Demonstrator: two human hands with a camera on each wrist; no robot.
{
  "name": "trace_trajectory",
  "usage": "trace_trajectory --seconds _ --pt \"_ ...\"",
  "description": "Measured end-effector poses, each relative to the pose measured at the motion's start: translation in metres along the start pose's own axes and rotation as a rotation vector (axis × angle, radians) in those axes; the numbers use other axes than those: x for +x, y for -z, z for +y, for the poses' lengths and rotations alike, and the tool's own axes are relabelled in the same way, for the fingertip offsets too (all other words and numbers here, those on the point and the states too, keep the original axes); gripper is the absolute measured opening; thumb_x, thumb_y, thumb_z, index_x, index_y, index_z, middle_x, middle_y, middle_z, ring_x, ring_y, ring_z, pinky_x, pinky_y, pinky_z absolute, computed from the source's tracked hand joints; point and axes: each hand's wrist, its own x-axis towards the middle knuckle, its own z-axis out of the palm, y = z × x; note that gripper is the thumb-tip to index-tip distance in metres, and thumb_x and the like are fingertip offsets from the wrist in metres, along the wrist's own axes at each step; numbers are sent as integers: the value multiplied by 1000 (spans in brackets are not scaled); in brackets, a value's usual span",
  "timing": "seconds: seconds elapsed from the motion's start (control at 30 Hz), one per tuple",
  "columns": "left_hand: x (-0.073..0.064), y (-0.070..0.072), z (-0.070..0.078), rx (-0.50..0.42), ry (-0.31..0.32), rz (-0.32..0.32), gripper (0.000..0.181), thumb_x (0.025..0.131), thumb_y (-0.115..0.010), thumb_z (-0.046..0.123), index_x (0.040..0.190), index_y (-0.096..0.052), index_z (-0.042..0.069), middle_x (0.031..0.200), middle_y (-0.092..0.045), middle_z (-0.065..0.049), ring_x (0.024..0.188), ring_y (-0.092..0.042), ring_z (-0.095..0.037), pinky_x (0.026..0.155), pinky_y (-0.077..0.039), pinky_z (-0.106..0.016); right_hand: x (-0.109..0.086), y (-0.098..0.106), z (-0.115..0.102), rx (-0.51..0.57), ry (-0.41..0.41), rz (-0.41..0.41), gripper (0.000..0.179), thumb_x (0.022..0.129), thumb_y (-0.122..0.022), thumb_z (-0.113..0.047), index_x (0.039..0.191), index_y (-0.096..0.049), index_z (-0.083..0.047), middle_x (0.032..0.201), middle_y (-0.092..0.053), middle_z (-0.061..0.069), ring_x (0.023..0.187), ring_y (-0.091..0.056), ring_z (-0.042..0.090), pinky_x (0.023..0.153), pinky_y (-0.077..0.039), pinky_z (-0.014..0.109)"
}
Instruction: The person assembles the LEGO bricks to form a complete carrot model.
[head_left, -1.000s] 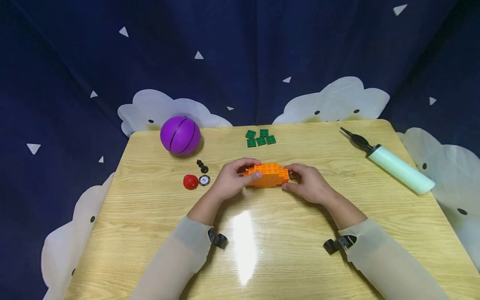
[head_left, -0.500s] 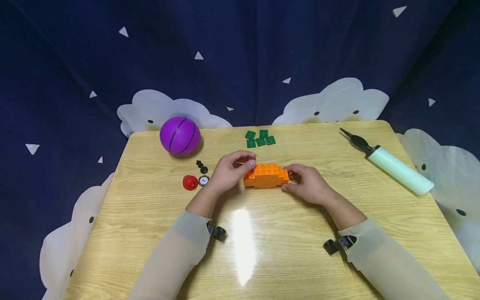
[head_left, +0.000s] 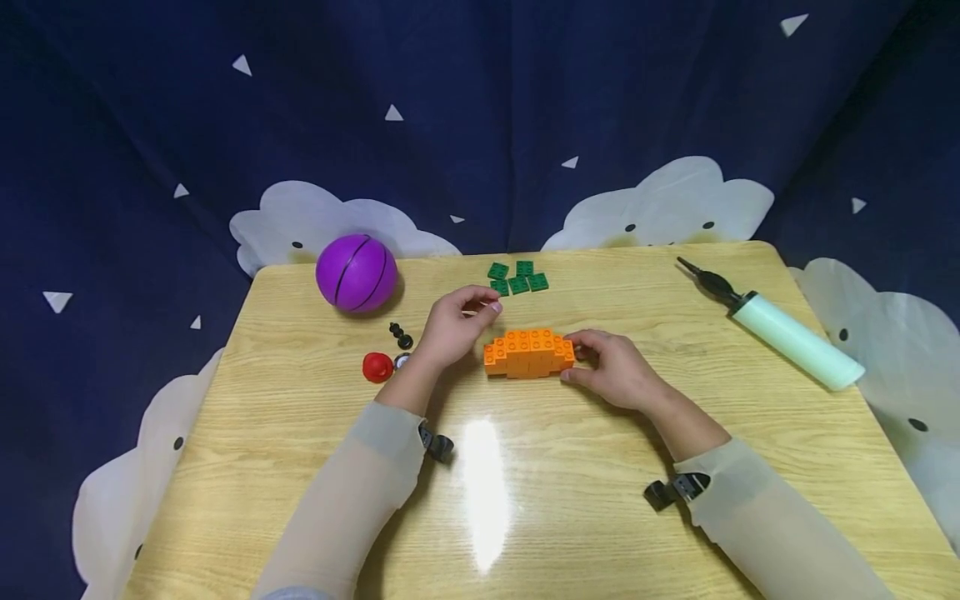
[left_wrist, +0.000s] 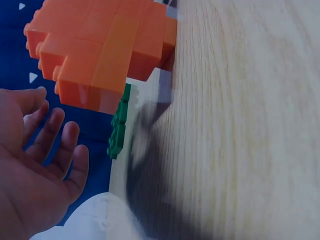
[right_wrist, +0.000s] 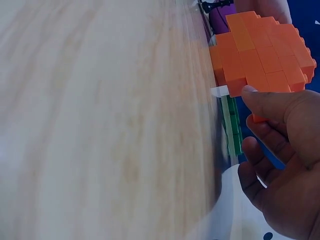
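Note:
A stepped block of joined orange toy bricks (head_left: 528, 354) stands at the middle of the table, studs up. Its right end is pinched by my right hand (head_left: 617, 371), thumb on the near face and index finger behind, as the right wrist view of the bricks (right_wrist: 265, 55) also shows. My left hand (head_left: 452, 325) is off the block, with loosely bent fingers and nothing between them. Its fingertips overlap the nearest of several small green bricks (head_left: 519, 285) in the head view. In the left wrist view the left hand (left_wrist: 40, 170) faces the orange block, apart from it.
Left of the hands are a purple ball (head_left: 356, 273), a small black beaded piece (head_left: 405, 341), a red hat-like piece (head_left: 377, 367) and a round token (head_left: 401, 361) partly hidden by the left arm. A pale green hand pump (head_left: 795, 342) lies at the right.
My left hand has let go of the orange block's left end and moved away toward the green bricks. The right hand keeps its place at the right end.

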Motion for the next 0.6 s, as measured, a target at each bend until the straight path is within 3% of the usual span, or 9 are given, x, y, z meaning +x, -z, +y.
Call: trace_trajectory --seconds 0.3,0.6 --pt "14 -4 -14 23 58 15 29 100 -72 24 125 -72 8 117 -71 -1 106 -65 -25 94 -53 -41 -1 -1 0 5 -11 1 52 89 -84 -21 135 -65 -6 125 -68 10 108 -65 27 93 -54 45" --pt "25 -8 -24 49 99 4 29 99 -73 21 125 -72 9 126 -66 -4 105 -67 -21 82 -57 -36 -1 -1 -1 2 -10 7 53 88 -85 -21 134 -65 -6 125 -69 10 108 -65 26 93 -55 45"
